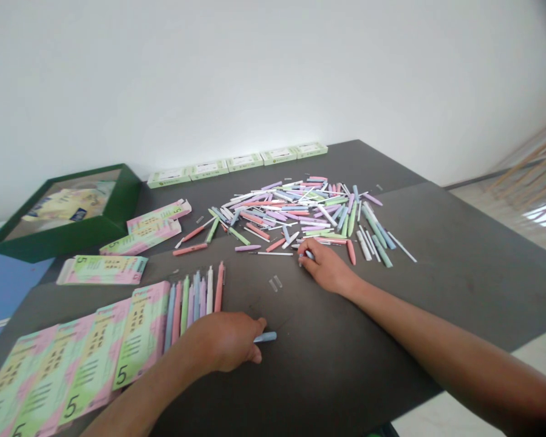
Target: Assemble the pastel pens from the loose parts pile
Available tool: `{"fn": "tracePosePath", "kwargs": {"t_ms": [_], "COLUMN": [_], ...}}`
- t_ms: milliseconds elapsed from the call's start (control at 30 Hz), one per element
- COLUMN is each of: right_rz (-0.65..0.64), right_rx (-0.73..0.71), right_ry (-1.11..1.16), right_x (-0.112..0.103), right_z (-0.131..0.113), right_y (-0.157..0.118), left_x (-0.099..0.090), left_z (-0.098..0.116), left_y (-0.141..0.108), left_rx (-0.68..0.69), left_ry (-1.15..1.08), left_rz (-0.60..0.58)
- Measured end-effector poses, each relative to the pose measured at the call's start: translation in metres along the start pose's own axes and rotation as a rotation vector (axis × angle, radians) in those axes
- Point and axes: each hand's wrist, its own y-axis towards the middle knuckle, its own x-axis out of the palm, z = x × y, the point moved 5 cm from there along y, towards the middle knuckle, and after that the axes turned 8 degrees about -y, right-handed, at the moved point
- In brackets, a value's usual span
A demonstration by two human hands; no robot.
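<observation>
"Holding what, that left grip (229, 341)?"

"A slim, pale-blue plastic pen piece (267, 337), pinched between thumb and fingers over the near side of the dark grey counter (327, 364). One end pokes out, presumably so that end stays unobstructed."

"And the right grip (327, 267)?"

"Closed on a small blue piece (310, 255) at the near edge of the heap. The fingers hide most of it, so I can't tell which part it is."

"What lies around them?"

"Two short, clear plastic tubes (275, 283) between the grips. Beyond the right one spreads a loose heap of red, lilac, green, blue and white pen parts (295, 213), probably kept there for easy picking."

"Those tidy pens?"

"A row of pastel push-button pens (197, 297), side by side, buttons all facing away; likely lined up to keep them apart from the loose parts. Just left of them, pink-and-green cartons marked 5 (138, 340) overlap."

"Farther out?"

"More pink-and-green cartons (102, 270), an open dark-green box (118, 212) holding wrappers, and flat pale-green-and-white boxes (245, 161) along the white wall (254, 73), perhaps to stay out of the hands' way."
</observation>
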Motion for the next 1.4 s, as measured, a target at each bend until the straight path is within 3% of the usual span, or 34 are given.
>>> {"fn": "tracePosePath", "kwargs": {"t_ms": [267, 667, 900, 1000, 1167, 1400], "right_rz": [0.043, 0.075, 0.138, 0.065, -0.135, -0.211], "right_rx": [0.058, 0.118, 0.167, 0.063, -0.067, -0.098], "right_ry": [-0.082, 0.034, 0.024, 0.051, -0.022, -0.088], "right_x": [-0.004, -0.007, -0.02, -0.013, 0.015, 0.026], "right_z": [0.011, 0.021, 0.015, -0.004, -0.033, -0.041], "right_y": [0.003, 0.009, 0.008, 0.01, 0.016, 0.038], "left_x": [0.003, 0.0, -0.001, -0.001, -0.001, -0.002], "left_z": [-0.003, 0.0, 0.001, 0.001, 0.001, 0.002], "left_y": [0.002, 0.0, 0.0, 0.001, 0.002, 0.0], "left_rx": [0.003, -0.013, -0.01, -0.006, -0.002, -0.018], "left_ry": [-0.002, 0.0, -0.014, 0.003, 0.009, -0.001], "left_rz": [0.004, 0.013, 0.012, 0.005, 0.019, 0.026]}}
